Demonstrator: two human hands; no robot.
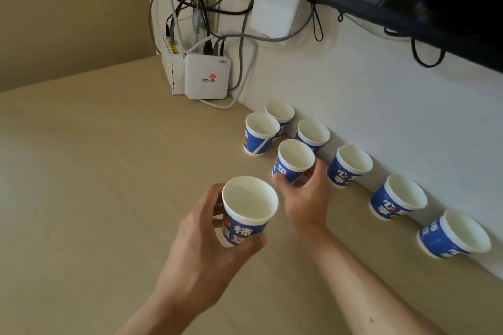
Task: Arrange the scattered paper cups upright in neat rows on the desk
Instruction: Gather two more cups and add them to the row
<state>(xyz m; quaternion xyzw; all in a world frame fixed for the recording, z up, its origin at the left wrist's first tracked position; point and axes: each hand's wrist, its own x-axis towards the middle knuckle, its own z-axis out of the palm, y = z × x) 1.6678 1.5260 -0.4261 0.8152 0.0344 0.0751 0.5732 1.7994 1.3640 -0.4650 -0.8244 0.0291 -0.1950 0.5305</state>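
While the left hand [201, 247] wraps its fingers around a blue-and-white paper cup [246, 211] held upright, mouth up, its base is hidden in the palm, so whether it touches the desk [95, 171] cannot be told. The right hand [304, 198] pinches the lower wall of a second upright cup [292, 162], just beside the six cups standing mouth-up along the wall [381, 106], the nearest cup [453, 235] distorted by the wide lens.

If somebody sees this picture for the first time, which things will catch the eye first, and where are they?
First come the two hands in the centre: the left hand holds a blue paper cup, and the right hand grips a second cup. Next, a row of upright cups stands along the white wall on the right. At the back, a white router sits under tangled cables.
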